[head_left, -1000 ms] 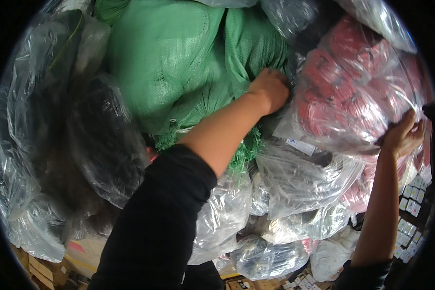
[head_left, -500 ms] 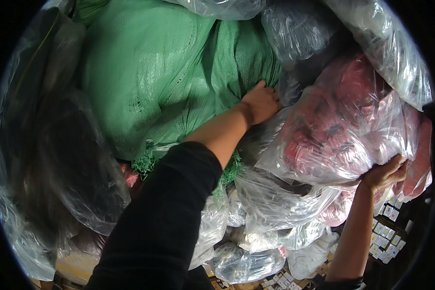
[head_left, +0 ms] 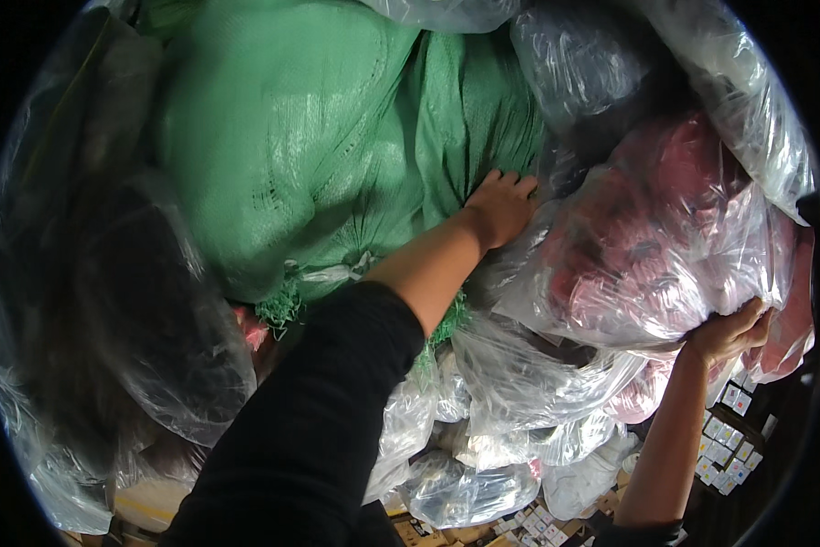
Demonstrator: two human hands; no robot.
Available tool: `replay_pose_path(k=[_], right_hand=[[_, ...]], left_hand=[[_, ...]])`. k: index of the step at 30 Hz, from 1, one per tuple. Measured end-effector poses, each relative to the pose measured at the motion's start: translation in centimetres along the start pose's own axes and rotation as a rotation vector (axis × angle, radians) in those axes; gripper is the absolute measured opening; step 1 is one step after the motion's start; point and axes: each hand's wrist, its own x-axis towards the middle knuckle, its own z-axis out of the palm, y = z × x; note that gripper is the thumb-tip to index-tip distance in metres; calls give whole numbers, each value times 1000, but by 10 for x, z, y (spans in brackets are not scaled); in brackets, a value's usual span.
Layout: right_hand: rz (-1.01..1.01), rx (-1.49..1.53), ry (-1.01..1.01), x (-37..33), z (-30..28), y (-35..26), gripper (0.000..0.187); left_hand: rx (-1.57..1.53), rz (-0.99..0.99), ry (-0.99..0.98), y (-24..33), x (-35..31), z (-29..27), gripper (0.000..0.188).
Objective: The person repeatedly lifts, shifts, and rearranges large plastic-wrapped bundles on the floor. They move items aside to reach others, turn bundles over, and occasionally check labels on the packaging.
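Note:
A clear plastic bag of red, folded-looking goods (head_left: 638,246) lies at the right. My right hand (head_left: 729,333) is closed on the lower right edge of this bag, with the fingers bunched around the plastic. My left hand (head_left: 504,210) reaches in between the bag and a big green woven sack (head_left: 291,137). Its back faces up and its fingers are a little apart, the tips against the seam where sack and plastic meet. Frayed green strands (head_left: 284,305) hang at the sack's lower edge, partly behind my left forearm.
Dark clear-wrapped bundles (head_left: 164,310) crowd the left side. More clear bags (head_left: 529,374) are piled below, and others (head_left: 574,64) lie along the top. Small white boxes (head_left: 725,447) stand far down at the lower right.
The view has shifted slightly, so the green sack and the red-filled bag sit a little further right and lower. Both hands keep about the same places on the pile.

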Motion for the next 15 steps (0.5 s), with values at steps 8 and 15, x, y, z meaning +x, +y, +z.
replay_pose_path(k=[8,15], right_hand=[[-30,104,-16,5,1,10,70],[-51,27,-9,4,1,8,71]], left_hand=[[-87,-68,-105,-3,21,3,19],[-9,47,-515,-12,39,-26,20]])
